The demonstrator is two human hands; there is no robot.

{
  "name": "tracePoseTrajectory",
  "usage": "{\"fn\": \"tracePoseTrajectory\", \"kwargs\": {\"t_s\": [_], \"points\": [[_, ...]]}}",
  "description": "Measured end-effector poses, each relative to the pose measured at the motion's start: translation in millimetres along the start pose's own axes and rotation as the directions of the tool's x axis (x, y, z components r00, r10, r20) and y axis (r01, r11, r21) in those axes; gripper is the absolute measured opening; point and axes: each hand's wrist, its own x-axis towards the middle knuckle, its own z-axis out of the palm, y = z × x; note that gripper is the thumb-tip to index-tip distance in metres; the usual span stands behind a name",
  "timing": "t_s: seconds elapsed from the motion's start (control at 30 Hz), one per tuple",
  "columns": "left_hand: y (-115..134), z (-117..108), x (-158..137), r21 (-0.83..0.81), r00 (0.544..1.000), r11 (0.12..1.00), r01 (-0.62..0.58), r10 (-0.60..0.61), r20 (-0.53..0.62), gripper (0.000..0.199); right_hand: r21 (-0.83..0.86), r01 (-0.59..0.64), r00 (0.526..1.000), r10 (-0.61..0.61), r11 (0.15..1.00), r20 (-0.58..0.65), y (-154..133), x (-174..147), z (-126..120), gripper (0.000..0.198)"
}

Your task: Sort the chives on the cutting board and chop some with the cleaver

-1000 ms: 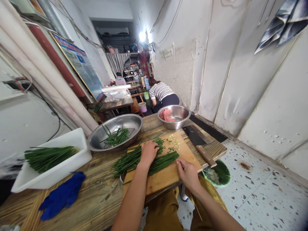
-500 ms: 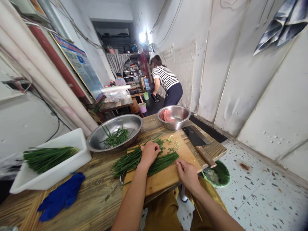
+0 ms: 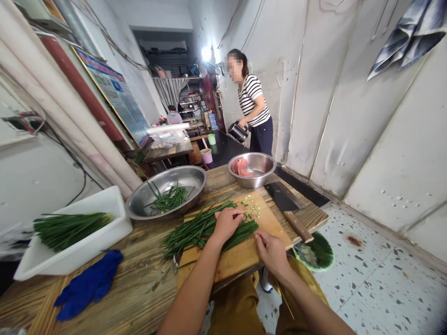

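Note:
On the wooden cutting board (image 3: 209,274) lies a bundle of long green garlic chives (image 3: 195,229), spread toward the left. My left hand (image 3: 227,224) rests over the bundle, its fingers curled and closed on chives; the fingertips are partly hidden. My right hand (image 3: 271,249) pinches at the right-hand ends of the chives with thumb and fingers. Small chopped pale-green pieces (image 3: 252,204) are scattered at the board's far side. To the right lies a cleaver (image 3: 282,197) with a wooden handle, out of both hands.
Beyond the board stand a steel basin (image 3: 197,179) with chives and a steel bowl (image 3: 265,173) with pink meat. At left are a white tub (image 3: 120,209) of chives and a blue glove (image 3: 91,284). A green bin (image 3: 326,249) sits below; a person (image 3: 256,102) carries a dark kettle.
My left hand has slid a little to the right along the chives. My right hand has barely moved. The person in stripes has straightened up and raised the kettle.

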Motion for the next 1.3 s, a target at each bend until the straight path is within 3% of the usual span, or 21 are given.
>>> {"fn": "tracePoseTrajectory", "kwargs": {"t_s": [0.37, 1.3], "points": [[-6.9, 6.9, 4.5, -0.114, 0.999, 0.993, 0.039, -0.041, -0.023, 0.021, 0.001, 0.019, 1.0, -0.019, 1.0, 0.015, 1.2, 0.6, 0.3, 0.032], [-11.2, 6.5, 4.5, -0.119, 1.0, 0.993, -0.006, 0.005, -0.008, 0.019, 0.0, -0.008, 0.999, 0.008, 1.0, 0.046, 0.8, 1.0, 1.3, 0.033]]}}
